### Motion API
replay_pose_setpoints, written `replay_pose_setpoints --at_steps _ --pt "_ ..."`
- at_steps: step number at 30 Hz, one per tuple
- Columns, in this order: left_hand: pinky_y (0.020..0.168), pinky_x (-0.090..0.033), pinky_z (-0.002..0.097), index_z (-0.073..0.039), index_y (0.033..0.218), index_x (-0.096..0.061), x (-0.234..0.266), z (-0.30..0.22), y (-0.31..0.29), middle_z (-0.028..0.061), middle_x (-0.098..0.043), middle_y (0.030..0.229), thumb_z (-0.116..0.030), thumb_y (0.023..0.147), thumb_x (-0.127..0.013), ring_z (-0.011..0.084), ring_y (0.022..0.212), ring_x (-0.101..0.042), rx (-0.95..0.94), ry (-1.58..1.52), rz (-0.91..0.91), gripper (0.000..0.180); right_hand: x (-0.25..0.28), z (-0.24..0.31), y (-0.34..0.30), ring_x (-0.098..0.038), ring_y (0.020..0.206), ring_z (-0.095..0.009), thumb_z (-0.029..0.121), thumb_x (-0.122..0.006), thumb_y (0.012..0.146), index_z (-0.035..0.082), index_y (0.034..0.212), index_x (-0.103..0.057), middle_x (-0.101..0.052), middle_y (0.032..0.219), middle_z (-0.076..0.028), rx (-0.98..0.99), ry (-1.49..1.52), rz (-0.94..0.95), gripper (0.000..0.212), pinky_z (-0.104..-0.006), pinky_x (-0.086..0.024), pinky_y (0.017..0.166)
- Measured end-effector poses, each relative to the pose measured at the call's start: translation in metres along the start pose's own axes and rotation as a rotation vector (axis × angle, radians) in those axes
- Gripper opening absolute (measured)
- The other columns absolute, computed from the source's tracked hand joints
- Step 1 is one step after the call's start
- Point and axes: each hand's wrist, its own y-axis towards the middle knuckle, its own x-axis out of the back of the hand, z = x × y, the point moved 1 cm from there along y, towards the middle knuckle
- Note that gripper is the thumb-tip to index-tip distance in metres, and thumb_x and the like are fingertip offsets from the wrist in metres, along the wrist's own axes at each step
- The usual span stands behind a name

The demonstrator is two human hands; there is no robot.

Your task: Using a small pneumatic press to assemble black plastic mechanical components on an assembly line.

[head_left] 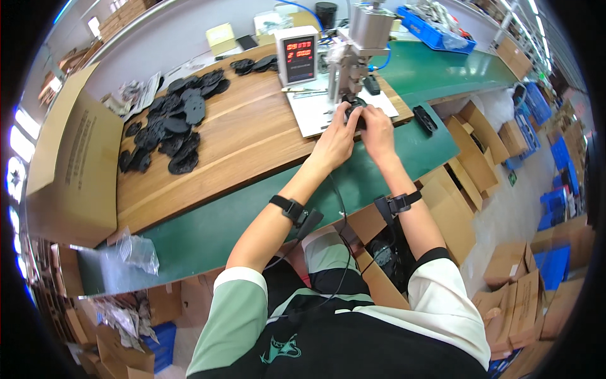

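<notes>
Under the head of a metal bench press (369, 31), a small dark plastic part (356, 103) sits between my two hands. My left hand (336, 140) grips it from the left with bent fingers. From the right, my right hand (377, 131) closes on the same part, and my fingers cover much of it. The press stands on a white base plate (307, 121), beside a white counter box (298, 57) with a lit red display. Left of the press, a pile of flat, rounded black pieces (180, 117) lies on the wooden board (246, 114).
An open cardboard box (76, 158) stands at the left. A black oblong part (425, 120) lies on the green table (202, 237) to the right. A blue bin (435, 31) holds bagged items at the back. Several cartons (476, 136) crowd the right side, and a clear plastic bag (139, 252) lies front left.
</notes>
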Motion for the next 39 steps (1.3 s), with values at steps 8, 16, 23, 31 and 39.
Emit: replay_pose_setpoints --at_steps 8,16,23,31,39 --pt "0.119 -0.036 0.0526 0.005 0.142 -0.051 0.149 0.099 -0.123 0.0284 -0.051 0.144 -0.008 0.087 -0.065 0.0450 0.139 -0.045 0.294 0.622 -0.340 0.058 0.013 0.002 0.005 -0.064 0.104 -0.034 -0.009 -0.073 0.071 0.006 0.107 -0.073 -0.068 0.105 -0.009 -0.059 0.035 0.020 0.038 -0.0462 -0.056 0.091" --pt "0.094 -0.051 0.0501 -0.006 0.131 -0.062 0.242 0.160 -0.166 0.0173 -0.069 0.117 -0.018 0.090 -0.073 0.0368 0.112 -0.064 0.713 0.862 0.039 0.044 0.007 -0.001 0.000 -0.064 0.105 -0.033 -0.012 -0.070 0.071 0.005 0.105 -0.073 -0.068 0.105 -0.009 -0.082 0.056 0.011 0.038 -0.0454 -0.057 0.090" --pt "0.089 -0.057 0.0488 -0.007 0.133 -0.058 0.223 0.141 -0.160 0.0152 -0.061 0.114 -0.002 0.082 -0.065 0.0365 0.111 -0.062 0.608 0.851 -0.001 0.052 0.011 -0.001 0.001 -0.064 0.105 -0.035 -0.013 -0.068 0.071 0.004 0.106 -0.073 -0.067 0.105 -0.010 -0.085 0.075 0.016 0.039 -0.0457 -0.056 0.091" --pt "0.090 -0.055 0.0504 -0.004 0.128 -0.060 0.221 0.102 -0.143 0.0160 -0.056 0.120 -0.001 0.086 -0.066 0.0383 0.117 -0.059 0.581 0.745 -0.066 0.043 0.008 -0.002 0.001 -0.064 0.106 -0.035 -0.012 -0.068 0.072 0.003 0.107 -0.074 -0.067 0.105 -0.011 -0.080 0.083 0.003 0.039 -0.0457 -0.057 0.091" --pt "0.104 -0.054 0.0481 0.002 0.134 -0.055 0.173 0.045 -0.110 0.0254 -0.063 0.134 0.011 0.088 -0.057 0.0431 0.126 -0.061 0.516 0.415 -0.013 0.047 0.012 -0.003 0.004 -0.064 0.105 -0.036 -0.012 -0.068 0.073 0.004 0.105 -0.075 -0.068 0.105 -0.011 -0.079 0.066 0.056 0.037 -0.0464 -0.057 0.091"
